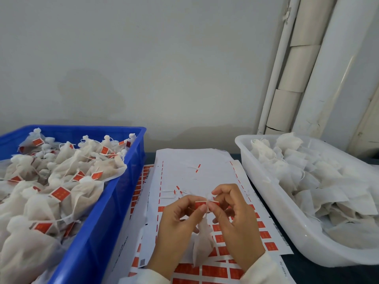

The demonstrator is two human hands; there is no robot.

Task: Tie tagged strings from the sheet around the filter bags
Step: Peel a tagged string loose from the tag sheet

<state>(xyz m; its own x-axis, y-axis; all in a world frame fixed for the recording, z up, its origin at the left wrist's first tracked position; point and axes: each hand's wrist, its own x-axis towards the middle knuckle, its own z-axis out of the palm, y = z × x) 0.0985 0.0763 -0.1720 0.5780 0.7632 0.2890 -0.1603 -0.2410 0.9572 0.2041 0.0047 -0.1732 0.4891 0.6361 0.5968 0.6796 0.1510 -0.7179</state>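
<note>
Nearest, the left hand (pixel 180 226) and right hand (pixel 233 224) meet over the sheet (pixel 205 173), each pinching a red tag (pixel 200 204) on its string at the neck of a white filter bag (pixel 203 240), which hangs between the palms. The sheet lies on the dark surface (pixel 320 271). Left, a blue crate (pixel 114 201) holds tied bags; right, a white tub (pixel 272 203) holds untied ones. Behind stands a pale wall (pixel 164 68).
</note>
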